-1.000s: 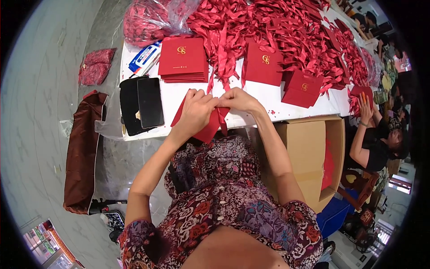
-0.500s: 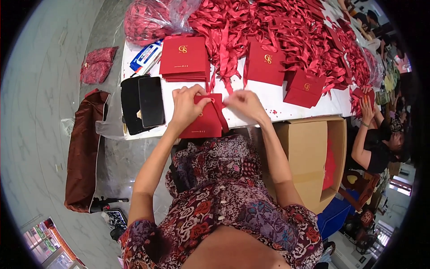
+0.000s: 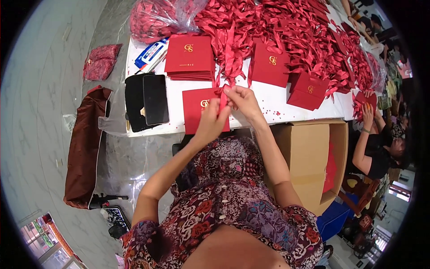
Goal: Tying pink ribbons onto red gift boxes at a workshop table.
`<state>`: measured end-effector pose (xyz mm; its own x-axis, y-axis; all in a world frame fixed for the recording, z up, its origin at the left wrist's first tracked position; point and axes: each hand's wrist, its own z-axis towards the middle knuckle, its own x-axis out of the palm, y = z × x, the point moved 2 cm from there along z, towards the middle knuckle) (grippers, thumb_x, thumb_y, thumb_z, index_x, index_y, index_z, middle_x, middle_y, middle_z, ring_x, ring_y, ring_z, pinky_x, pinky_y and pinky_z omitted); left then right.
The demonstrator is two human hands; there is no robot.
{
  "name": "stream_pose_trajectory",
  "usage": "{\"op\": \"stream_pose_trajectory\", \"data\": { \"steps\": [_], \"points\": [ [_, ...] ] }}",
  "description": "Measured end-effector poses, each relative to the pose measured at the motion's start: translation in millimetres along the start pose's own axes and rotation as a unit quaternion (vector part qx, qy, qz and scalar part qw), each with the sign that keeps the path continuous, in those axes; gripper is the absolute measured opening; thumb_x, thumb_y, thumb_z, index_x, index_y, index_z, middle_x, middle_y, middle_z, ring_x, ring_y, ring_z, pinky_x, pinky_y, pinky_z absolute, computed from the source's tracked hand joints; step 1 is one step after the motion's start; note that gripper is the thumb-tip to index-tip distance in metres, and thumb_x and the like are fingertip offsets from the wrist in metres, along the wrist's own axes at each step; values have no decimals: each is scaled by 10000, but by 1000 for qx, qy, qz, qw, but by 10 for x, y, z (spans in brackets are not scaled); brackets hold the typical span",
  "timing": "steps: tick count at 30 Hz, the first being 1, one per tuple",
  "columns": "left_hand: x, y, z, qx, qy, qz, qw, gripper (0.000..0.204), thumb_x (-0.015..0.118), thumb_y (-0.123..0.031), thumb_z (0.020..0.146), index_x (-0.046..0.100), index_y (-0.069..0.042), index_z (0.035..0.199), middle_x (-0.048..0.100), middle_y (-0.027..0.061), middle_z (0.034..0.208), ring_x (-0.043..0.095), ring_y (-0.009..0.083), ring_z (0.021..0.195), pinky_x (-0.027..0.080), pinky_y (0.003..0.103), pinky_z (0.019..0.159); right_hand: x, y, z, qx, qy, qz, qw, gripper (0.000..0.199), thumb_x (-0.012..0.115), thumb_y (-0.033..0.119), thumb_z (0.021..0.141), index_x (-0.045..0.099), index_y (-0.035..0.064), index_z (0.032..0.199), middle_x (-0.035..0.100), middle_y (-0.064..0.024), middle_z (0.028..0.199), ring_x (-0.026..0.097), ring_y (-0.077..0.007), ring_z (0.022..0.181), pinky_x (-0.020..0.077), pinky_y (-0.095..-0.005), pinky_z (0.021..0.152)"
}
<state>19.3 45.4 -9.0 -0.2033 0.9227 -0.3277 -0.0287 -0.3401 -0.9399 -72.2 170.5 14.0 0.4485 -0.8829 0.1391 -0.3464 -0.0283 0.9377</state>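
Observation:
A flat red paper bag [image 3: 192,112] with gold print lies at the table's front edge before me. Over its right side runs a red ribbon [image 3: 223,101]. My right hand [image 3: 245,104] pinches this ribbon near its upper end between thumb and finger. Lower on the same ribbon, my left hand [image 3: 212,121] closes its thumb and fingers around it; the fingertips are partly hidden. Just beyond is a neat stack of red paper bags [image 3: 188,56], and a heap of loose red ribbons [image 3: 230,49] trails down toward my hands.
A black phone [image 3: 155,99] lies on a black cloth at left, near a blue-and-white packet [image 3: 152,54]. More red bags [image 3: 270,62] lie to the right. An open cardboard box [image 3: 309,157] stands below the table edge. A co-worker's hand [image 3: 368,115] works at far right.
My left hand has moved off the bag's upper edge, down and right to the ribbon. My right hand has come slightly left and up, now pinching the ribbon. The view has shifted slightly.

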Motion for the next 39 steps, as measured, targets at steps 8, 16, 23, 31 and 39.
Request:
{"op": "stream_pose_trajectory", "data": {
  "steps": [8,16,23,31,39],
  "points": [
    [-402,-76,-198,-79,87,16,993,150,479,-147,992,553,-20,1025,624,162,832,634,346,801,480,423,725,-454,-326,157,-113,-138,-245,953,255,685,255,925,611,22,854,573,-38,632,553,-144,575,440,-329,555],
    [-689,276,-52,-92,72,-39,992,176,520,-56,990,601,-8,1138,608,48,906,610,104,770,530,245,691,200,200,-220,-359,-107,-403,835,235,736,143,821,638,51,1013,625,-104,988,592,-305,967,485,-405,792],
    [-669,224,58,-120,34,-206,971,123,542,-33,983,542,-9,1103,634,54,861,623,106,745,534,245,671,538,36,-159,-358,41,-438,824,163,718,124,854,675,51,993,648,-98,887,634,-293,825,486,-382,756],
    [-865,201,280,121,-87,286,947,234,679,-71,838,608,-27,1057,574,176,1025,609,377,890,517,424,773,551,-107,-75,-300,-64,-378,874,121,706,157,869,688,53,927,646,-121,846,655,-317,768,505,-409,663],
    [-758,153,277,87,-10,218,972,258,699,-60,816,591,-37,1049,559,171,1041,600,377,922,501,442,792,548,-223,8,-307,-110,-419,847,131,724,143,844,679,34,899,639,-132,834,644,-328,779,500,-419,675]
  ]
}}
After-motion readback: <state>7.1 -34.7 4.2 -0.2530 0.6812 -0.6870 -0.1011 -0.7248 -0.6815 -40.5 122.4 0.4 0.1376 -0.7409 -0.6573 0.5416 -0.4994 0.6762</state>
